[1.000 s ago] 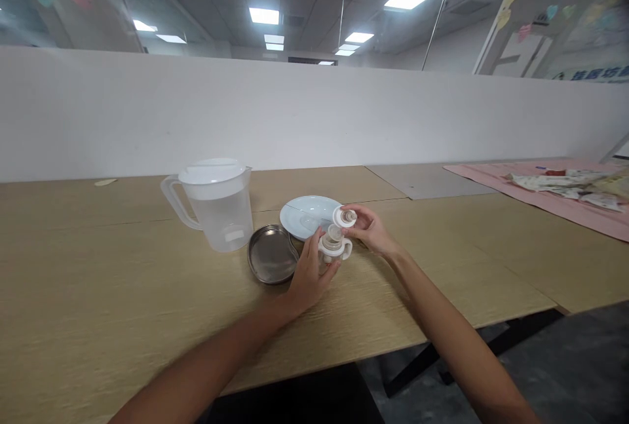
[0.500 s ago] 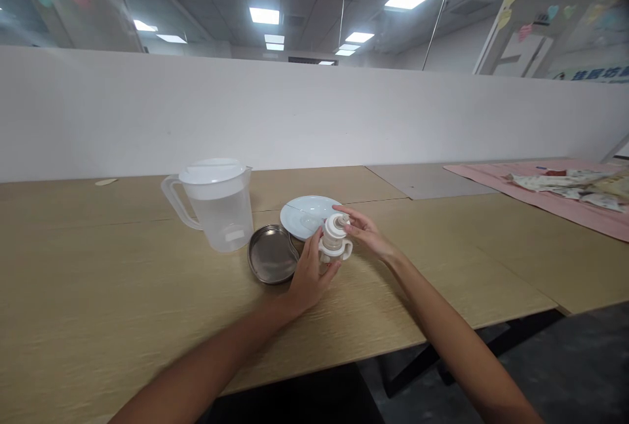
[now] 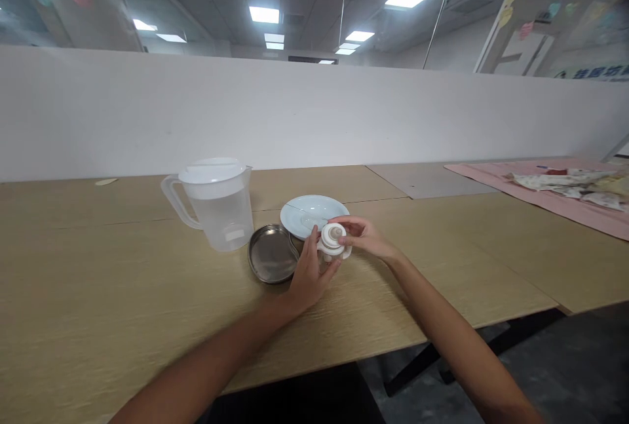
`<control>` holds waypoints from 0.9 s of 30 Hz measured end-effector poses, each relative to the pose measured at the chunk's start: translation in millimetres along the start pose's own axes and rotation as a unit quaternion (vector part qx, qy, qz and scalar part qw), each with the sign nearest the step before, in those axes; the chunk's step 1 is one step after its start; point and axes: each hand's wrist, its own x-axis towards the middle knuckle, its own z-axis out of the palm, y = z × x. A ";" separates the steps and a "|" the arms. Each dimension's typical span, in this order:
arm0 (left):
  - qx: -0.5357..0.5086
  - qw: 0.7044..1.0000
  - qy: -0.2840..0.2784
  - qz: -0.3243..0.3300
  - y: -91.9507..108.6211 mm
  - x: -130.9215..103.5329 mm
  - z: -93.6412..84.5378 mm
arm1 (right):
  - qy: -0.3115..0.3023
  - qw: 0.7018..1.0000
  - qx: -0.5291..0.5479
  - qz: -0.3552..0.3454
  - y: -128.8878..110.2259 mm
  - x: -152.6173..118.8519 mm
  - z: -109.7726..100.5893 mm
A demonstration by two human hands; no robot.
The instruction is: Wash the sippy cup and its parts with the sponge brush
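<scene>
A small baby bottle (image 3: 332, 247) with a white collar, a pale nipple and white side handles is between my hands, its top tilted towards me. My left hand (image 3: 312, 273) wraps around the bottle's body from the left. The fingers of my right hand (image 3: 362, 235) grip the white collar at the top. Just behind the bottle lies a pale blue plate (image 3: 297, 214), partly hidden by my hands. To the left of my left hand rests a metal kidney dish (image 3: 272, 257).
A clear plastic pitcher (image 3: 223, 211) with a white lid stands behind the kidney dish. On the right a pink cloth (image 3: 491, 178) carries some crumpled fabric (image 3: 560, 181). A white wall (image 3: 314, 113) bounds the wooden table (image 3: 122, 299) at the back.
The bottle's top has tipped towards me and sits lower, so the nipple faces the camera more. My right hand has dropped slightly with it. My left hand keeps its place.
</scene>
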 end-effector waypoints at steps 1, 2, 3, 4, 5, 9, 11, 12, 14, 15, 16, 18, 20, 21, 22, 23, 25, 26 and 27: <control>0.000 1.000 -0.001 0.003 0.2 0.1 -0.2 | 0.019 1.000 0.016 -0.004 1.7 0.5 -1.9; -0.001 1.000 -0.001 0.005 0.4 0.1 -0.5 | 0.042 0.999 0.033 -0.010 3.4 1.0 -4.0; -0.002 1.000 -0.003 0.007 0.7 0.1 -0.8 | 0.069 0.996 0.048 -0.018 4.9 1.5 -6.3; -0.004 1.000 -0.005 0.007 0.9 0.1 -1.0 | 0.097 0.993 0.064 -0.028 6.2 2.1 -8.6; -0.006 1.000 -0.005 0.008 1.1 0.1 -1.1 | 0.124 0.988 0.078 -0.038 7.1 2.6 -10.9; -0.004 1.000 0.002 0.007 0.4 -0.2 -0.6 | 0.200 0.968 0.129 -0.082 7.9 5.5 -18.2; -0.001 1.000 0.002 0.003 -0.8 -0.4 -0.1 | 0.222 0.958 0.153 -0.094 7.5 7.4 -21.0; -0.001 1.000 0.001 0.002 -1.4 -0.5 0.1 | 0.229 0.955 0.162 -0.098 7.6 8.3 -22.3; 0.001 1.000 0.000 0.004 -2.4 -0.6 0.4 | 0.228 0.954 0.165 -0.103 8.8 10.0 -24.9; 0.003 1.000 0.000 0.006 -2.8 -0.6 0.4 | 0.224 0.955 0.162 -0.106 10.1 10.8 -26.1; 0.004 1.000 0.000 0.009 -3.0 -0.5 0.5 | 0.221 0.956 0.158 -0.108 11.7 11.6 -27.1; 0.004 1.000 0.001 0.014 -3.1 -0.3 0.5 | 0.223 0.954 0.168 -0.106 16.2 13.4 -28.4; 0.002 1.000 -0.001 0.016 -2.9 0.0 0.5 | 0.236 0.947 0.198 -0.094 21.9 15.6 -28.7; 0.002 1.000 -0.001 0.015 -2.8 0.1 0.5 | 0.244 0.942 0.213 -0.087 25.1 16.7 -28.6; 0.001 1.000 -0.003 0.013 -2.7 0.3 0.5 | 0.251 0.939 0.222 -0.081 28.5 17.9 -28.4; 0.000 1.000 -0.004 0.010 -2.6 0.4 0.5 | 0.257 0.937 0.223 -0.077 32.0 19.0 -28.2; -0.002 1.000 -0.006 0.004 -2.4 0.7 0.5 | 0.268 0.937 0.212 -0.072 38.6 20.8 -27.6; -0.003 1.000 -0.007 0.002 -2.2 0.8 0.5 | 0.275 0.937 0.207 -0.067 41.3 21.4 -27.2; -0.004 1.000 -0.006 0.001 -1.9 0.9 0.5 | 0.284 0.934 0.207 -0.059 43.5 21.7 -26.5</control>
